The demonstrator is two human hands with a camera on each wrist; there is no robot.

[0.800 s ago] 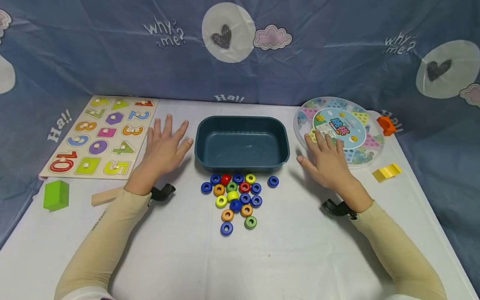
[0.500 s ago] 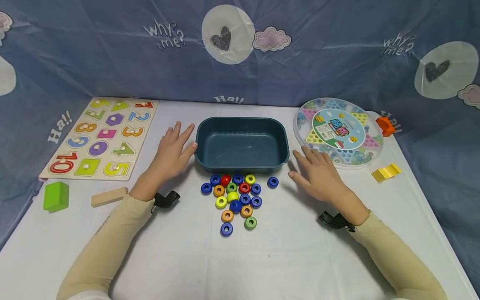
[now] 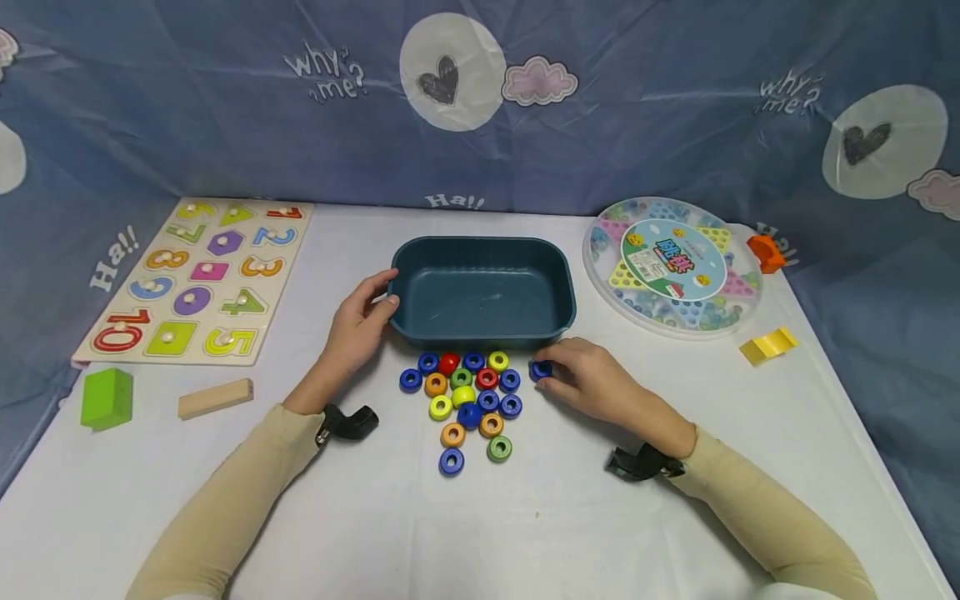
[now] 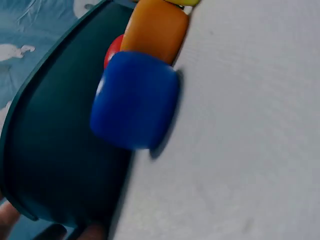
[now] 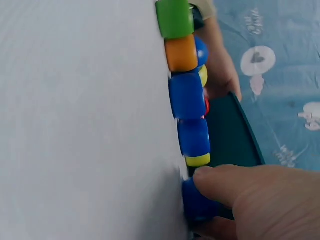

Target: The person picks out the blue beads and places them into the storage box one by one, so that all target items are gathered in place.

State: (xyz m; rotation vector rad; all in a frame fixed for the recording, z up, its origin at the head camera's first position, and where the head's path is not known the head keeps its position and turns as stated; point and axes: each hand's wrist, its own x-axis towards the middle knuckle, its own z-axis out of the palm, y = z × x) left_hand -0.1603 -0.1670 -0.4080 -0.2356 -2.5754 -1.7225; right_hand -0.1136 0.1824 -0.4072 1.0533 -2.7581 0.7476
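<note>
A dark teal plastic tub point(image 3: 480, 333) stands at the table's middle. My left hand point(image 3: 360, 321) holds its left end, finger and thumb at the rim; in the left wrist view only fingertips point(image 4: 94, 232) show beside the wall. In front of the tub's right corner, my right hand point(image 3: 600, 383) pinches a blue bead point(image 3: 540, 371) between thumb and finger. The right wrist view shows this bead point(image 5: 197, 202) low, by the white cloth, partly covered by the thumb. Several beads in blue, red, orange, yellow and green, such as this green bead point(image 3: 499, 449), lie loosely grouped before the tub.
A number puzzle board point(image 3: 198, 283) lies at the left, with a green block point(image 3: 107, 398) and a wooden stick point(image 3: 216, 398) in front. At the right are a round clear game box point(image 3: 672, 267), an orange piece point(image 3: 767, 252) and a yellow piece point(image 3: 768, 346). A blue curtain point(image 3: 637, 108) hangs behind.
My left hand has moved right from beside the puzzle board to the tub's left end. My right hand has come down and left from the game box and taken hold of the outlying blue bead.
</note>
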